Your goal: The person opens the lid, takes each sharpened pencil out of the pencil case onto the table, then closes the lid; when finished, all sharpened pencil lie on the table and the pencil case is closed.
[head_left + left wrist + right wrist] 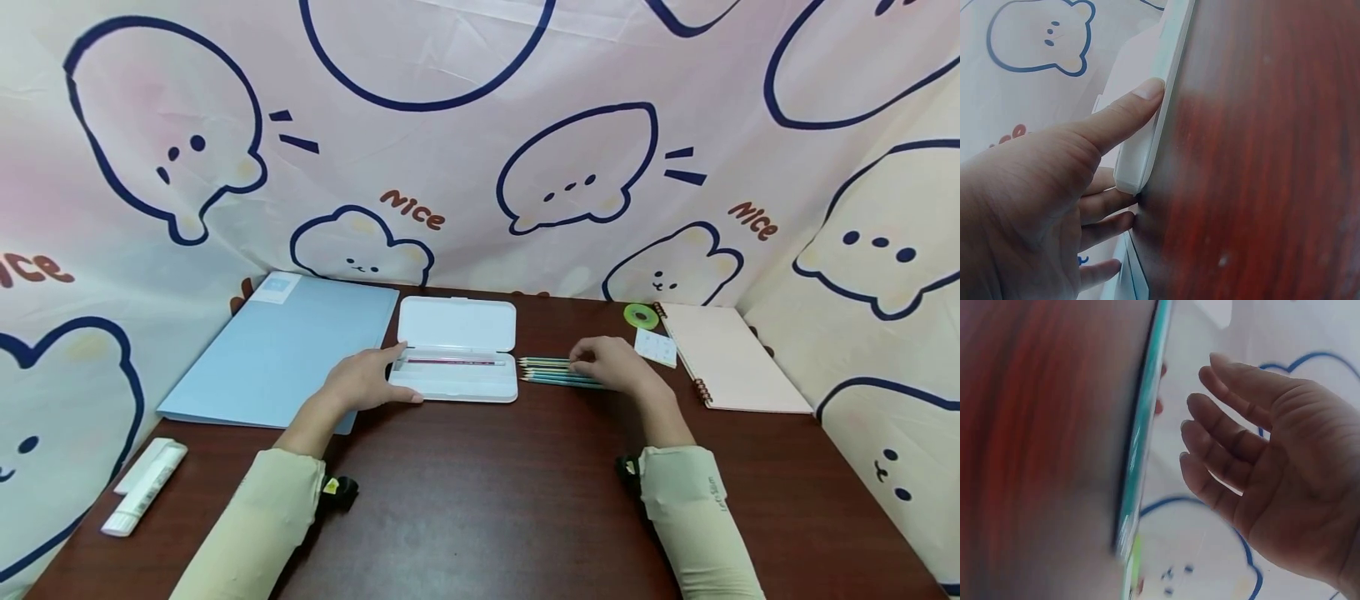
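A white pencil case point(459, 385) lies with its lid point(457, 323) raised at the back, one pencil point(450, 362) inside. My left hand point(360, 382) holds its left end, the thumb on the front edge point(1141, 103) and the fingers round the side. To the right of the case, several green pencils point(558, 378) lie side by side, tips to the left. Just above them is my right hand point(611, 364). In the right wrist view its loosely bent fingers point(1210, 422) hold nothing and stand apart from the pencils point(1141, 437).
A light blue folder point(300, 350) lies left of the case, partly under my left forearm. White tubular items point(146, 483) sit near the left edge. At the right are a spiral notebook point(738, 358), a green tape roll point(641, 315) and a small white card point(656, 347).
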